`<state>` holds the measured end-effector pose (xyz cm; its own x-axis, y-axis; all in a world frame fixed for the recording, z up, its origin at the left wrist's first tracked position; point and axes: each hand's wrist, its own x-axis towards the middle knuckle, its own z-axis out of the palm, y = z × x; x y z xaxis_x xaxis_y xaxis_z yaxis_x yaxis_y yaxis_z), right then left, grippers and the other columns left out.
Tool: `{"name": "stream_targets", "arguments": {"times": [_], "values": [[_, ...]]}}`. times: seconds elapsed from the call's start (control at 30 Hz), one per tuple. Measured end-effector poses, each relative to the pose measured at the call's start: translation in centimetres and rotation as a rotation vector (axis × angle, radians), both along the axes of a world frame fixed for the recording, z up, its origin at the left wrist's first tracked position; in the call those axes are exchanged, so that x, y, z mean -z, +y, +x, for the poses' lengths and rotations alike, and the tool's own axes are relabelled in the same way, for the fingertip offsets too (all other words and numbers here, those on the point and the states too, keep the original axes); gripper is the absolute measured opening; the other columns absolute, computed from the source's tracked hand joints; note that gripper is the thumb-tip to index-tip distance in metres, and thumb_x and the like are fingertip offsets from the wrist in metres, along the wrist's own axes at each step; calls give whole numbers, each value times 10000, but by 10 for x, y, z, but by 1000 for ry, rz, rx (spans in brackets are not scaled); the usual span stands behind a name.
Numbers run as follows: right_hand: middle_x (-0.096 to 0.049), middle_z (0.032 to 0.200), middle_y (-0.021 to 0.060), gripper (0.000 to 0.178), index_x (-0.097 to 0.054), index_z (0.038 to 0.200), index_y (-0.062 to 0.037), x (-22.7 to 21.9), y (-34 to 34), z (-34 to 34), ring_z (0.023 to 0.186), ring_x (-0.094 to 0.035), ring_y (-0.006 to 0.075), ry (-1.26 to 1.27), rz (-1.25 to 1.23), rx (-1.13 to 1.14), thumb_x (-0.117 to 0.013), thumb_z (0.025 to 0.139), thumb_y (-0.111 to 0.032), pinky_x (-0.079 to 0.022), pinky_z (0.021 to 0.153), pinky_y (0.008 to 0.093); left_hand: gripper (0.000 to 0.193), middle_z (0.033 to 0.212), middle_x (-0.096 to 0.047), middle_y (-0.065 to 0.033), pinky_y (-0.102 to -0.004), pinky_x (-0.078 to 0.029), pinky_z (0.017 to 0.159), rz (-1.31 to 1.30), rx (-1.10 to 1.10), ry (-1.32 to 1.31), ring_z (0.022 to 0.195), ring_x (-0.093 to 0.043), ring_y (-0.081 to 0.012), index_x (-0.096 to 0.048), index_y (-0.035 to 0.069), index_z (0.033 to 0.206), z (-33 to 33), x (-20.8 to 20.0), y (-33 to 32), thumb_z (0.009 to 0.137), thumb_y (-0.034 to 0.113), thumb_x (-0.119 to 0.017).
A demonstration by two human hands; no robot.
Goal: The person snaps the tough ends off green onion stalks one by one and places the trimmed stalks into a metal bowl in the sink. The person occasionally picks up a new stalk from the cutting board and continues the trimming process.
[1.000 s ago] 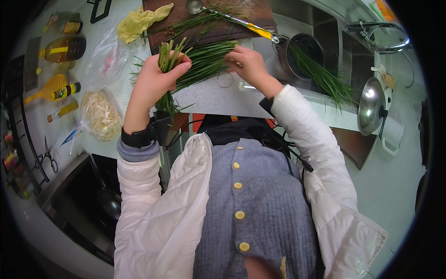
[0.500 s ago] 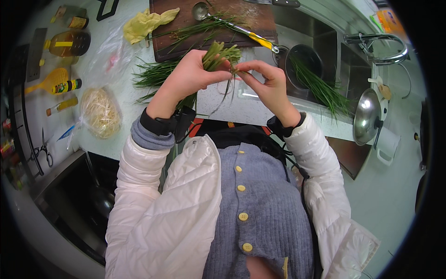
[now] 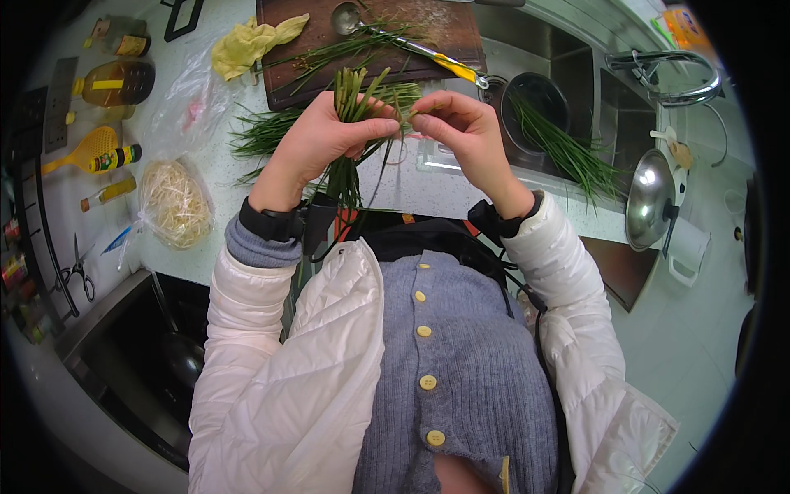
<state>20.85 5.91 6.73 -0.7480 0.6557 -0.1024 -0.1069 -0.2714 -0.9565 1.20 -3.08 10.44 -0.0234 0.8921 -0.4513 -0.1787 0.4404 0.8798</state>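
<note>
My left hand (image 3: 317, 140) is closed around a bunch of garlic chives (image 3: 350, 95). The pale cut ends stick up above the fist, and the green leaves hang down below it. Close by the left thumb, my right hand (image 3: 465, 132) pinches with thumb and forefinger at a thin strand beside the bunch; the strand is too small to make out well. More chives (image 3: 259, 136) lie on the counter beneath and left of the left hand. Another bundle of chives (image 3: 568, 156) rests across a dark round pan (image 3: 539, 86) in the sink.
Behind my hands a wooden cutting board (image 3: 461, 37) carries loose chives and a ladle (image 3: 346, 20). A yellow cloth (image 3: 247, 51) lies beside it. Leftward are a bag of noodles (image 3: 174, 202), an oil bottle (image 3: 119, 84) and scissors (image 3: 76, 267). The faucet (image 3: 675, 86) and a lid (image 3: 648, 198) stand right.
My left hand has shifted slightly left with the chives, which now stand more upright. The right hand has moved a little left and turned, its thumb and forefinger still pinched together.
</note>
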Motion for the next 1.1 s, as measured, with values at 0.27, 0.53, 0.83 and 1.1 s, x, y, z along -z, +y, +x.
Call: {"name": "stream_targets", "arguments": {"times": [0.27, 0.53, 0.83, 1.1], "values": [[-672, 917, 44, 152, -645, 1012, 2, 2, 6, -4, 830, -623, 90, 91, -117, -28, -624, 909, -108, -505, 726, 235, 143, 720, -608, 23, -198, -325, 472, -1, -29, -56, 529, -447, -34, -661, 24, 961, -3, 2, 1, 874, 137, -669], [-664, 883, 30, 135, -654, 977, -1, 0, 7, -7, 778, -580, 70, 55, -141, -22, -639, 895, -107, -468, 693, 217, 155, 756, -600, 33, -192, -307, 479, 6, -2, -55, 529, -430, -33, -670, 24, 971, -3, 2, 2, 902, 159, -639], [-630, 813, 14, 123, -645, 937, 6, 6, 20, -16, 732, -553, 77, 126, -90, 177, -630, 905, -112, -447, 692, 227, 170, 700, -587, 33, -195, -306, 468, -23, 44, -31, 510, -420, -38, -706, 45, 917, -7, -2, 2, 892, 206, -661], [-657, 778, 25, 208, -654, 921, 17, 36, 52, -20, 715, -595, 91, -115, 83, 106, -676, 886, -187, -473, 674, 248, 186, 834, -642, -13, -199, -381, 574, 1, 20, -98, 633, -488, -50, -674, 43, 927, -17, -5, 2, 928, 214, -602]]}}
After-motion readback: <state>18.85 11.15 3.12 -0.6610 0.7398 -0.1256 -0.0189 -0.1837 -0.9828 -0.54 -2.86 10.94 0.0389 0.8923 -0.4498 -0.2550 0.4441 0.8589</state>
